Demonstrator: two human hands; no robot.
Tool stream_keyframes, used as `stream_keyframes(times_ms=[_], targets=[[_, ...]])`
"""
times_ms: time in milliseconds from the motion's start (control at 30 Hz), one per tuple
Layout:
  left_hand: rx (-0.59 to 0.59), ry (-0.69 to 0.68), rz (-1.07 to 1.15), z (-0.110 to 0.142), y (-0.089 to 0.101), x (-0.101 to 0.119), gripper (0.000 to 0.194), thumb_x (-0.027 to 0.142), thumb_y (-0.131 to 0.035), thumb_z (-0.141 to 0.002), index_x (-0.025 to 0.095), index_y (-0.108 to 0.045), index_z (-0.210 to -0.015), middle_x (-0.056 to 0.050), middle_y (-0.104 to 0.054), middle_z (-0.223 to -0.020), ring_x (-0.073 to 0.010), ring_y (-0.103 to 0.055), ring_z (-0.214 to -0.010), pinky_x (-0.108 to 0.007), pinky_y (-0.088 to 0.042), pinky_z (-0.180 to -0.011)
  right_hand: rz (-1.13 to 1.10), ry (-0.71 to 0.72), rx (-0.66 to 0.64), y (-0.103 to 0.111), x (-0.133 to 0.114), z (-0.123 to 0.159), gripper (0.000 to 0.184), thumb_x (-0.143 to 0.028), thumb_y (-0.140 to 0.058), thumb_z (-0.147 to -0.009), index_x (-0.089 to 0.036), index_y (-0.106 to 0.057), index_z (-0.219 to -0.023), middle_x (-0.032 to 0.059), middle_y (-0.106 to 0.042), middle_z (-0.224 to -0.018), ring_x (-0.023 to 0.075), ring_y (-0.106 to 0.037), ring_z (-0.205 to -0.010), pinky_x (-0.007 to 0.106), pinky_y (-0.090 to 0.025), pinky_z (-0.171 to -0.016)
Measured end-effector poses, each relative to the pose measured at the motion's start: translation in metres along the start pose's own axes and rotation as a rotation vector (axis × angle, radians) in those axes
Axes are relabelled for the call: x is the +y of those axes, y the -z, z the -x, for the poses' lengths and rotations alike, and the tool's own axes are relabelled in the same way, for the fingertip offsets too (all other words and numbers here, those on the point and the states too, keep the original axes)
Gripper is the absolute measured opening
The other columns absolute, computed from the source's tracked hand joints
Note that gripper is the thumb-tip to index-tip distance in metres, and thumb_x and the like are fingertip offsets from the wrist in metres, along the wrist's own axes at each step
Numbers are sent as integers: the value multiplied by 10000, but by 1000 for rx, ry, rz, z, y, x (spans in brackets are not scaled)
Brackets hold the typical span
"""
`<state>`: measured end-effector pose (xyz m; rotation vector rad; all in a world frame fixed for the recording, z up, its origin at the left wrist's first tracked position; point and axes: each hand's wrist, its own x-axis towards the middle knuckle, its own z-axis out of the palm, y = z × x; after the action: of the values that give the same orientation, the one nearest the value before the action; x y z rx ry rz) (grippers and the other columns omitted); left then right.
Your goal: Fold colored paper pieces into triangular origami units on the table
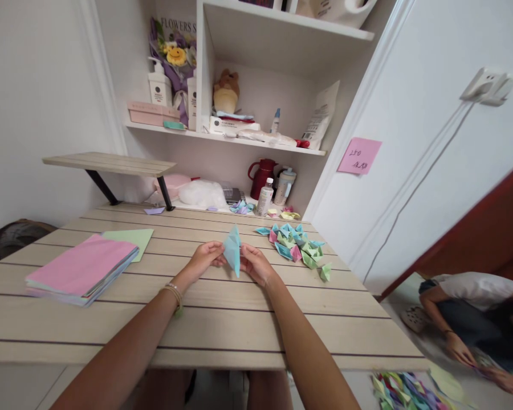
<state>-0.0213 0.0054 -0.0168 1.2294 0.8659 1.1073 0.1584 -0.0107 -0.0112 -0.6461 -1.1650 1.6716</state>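
Observation:
A light blue piece of folded paper [232,250] is held up over the middle of the table, its pointed ends up and down. My left hand [206,257] pinches its left side, with a bracelet on that wrist. On the other side my right hand [255,263] grips the right edge, some fingers hidden behind the paper. To the right lies a cluster of folded paper boats [285,239] in blue, green and pink. A stack of coloured paper [83,265], pink on top, rests at the left over a green sheet [142,241].
A small raised shelf [111,163] stands at the back left. Behind the table are a bottle [264,198], a red jug [263,177] and a tumbler [284,187]. On the floor at the right, a person [479,307] crouches near a pile of folded papers [410,392].

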Motion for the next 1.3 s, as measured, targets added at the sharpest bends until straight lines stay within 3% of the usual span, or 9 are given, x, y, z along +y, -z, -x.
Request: stream_keyframes(times_ms=[467, 600, 700, 767, 967, 1133, 1233, 1300], targets=[[7, -3, -38, 1, -2, -1, 304, 344, -676, -661, 111, -597, -840, -36, -646, -591, -115, -606, -514, -217, -507, -521, 45, -2, 75, -3, -1, -2, 339, -406, -682, -624, -165, -642, -859, 37, -657, -724, 149, -610, -635, 254, -490, -561], [71, 5, -53, 0, -2, -2, 305, 323, -688, -651, 121, -595, -860, -36, -657, -628, -127, -624, -536, -230, -526, -525, 123, 97, 169, -1, -2, -4, 326, -320, -716, -562, -178, -632, -843, 20, -646, -762, 136, -596, -623, 246, -492, -542], [102, 15, -57, 1, -5, -2, 289, 302, -696, -647, 123, -599, -853, -47, -669, -670, -139, -638, -564, -239, -536, -533, 246, 151, 229, 2, -4, -3, 279, -280, -684, -571, -183, -618, -824, -7, -622, -680, 125, -574, -587, 241, -483, -533], [103, 27, -51, 2, -6, 0, 285, 292, -702, -643, 121, -605, -850, -56, -675, -695, -147, -644, -581, -251, -543, -548, 363, 197, 225, 3, -5, -3, 244, -256, -650, -589, -179, -609, -817, -19, -600, -625, 117, -555, -554, 239, -475, -533], [64, 40, -4, 4, -8, 2, 315, 288, -721, -621, 108, -643, -868, -71, -690, -745, -148, -645, -626, -268, -541, -628, 794, 459, 180, 2, -6, 0, 258, -165, -577, -609, -177, -636, -860, 30, -649, -845, 152, -584, -715, 254, -475, -647], [-7, 45, -5, 6, -8, 1, 393, 359, -690, -644, 112, -642, -946, -109, -685, -893, -193, -650, -740, -302, -531, -650, 830, 582, 152, 5, -2, -1, 260, -67, -512, -615, -188, -685, -768, 56, -673, -868, 188, -608, -833, 286, -472, -724], [15, 36, -16, 6, -7, 1, 372, 345, -705, -626, 109, -646, -907, -117, -681, -906, -194, -647, -739, -302, -525, -644, 768, 531, 137, 8, -1, -3, 198, -95, -562, -619, -188, -695, -733, 68, -670, -903, 199, -609, -857, 298, -475, -734], [56, 16, -4, 5, -5, 1, 353, 328, -715, -614, 109, -640, -881, -107, -686, -854, -179, -644, -706, -284, -518, -628, 666, 410, 98, 9, 0, -3, 194, -134, -601, -613, -179, -695, -777, 67, -675, -882, 201, -618, -829, 299, -486, -703]])
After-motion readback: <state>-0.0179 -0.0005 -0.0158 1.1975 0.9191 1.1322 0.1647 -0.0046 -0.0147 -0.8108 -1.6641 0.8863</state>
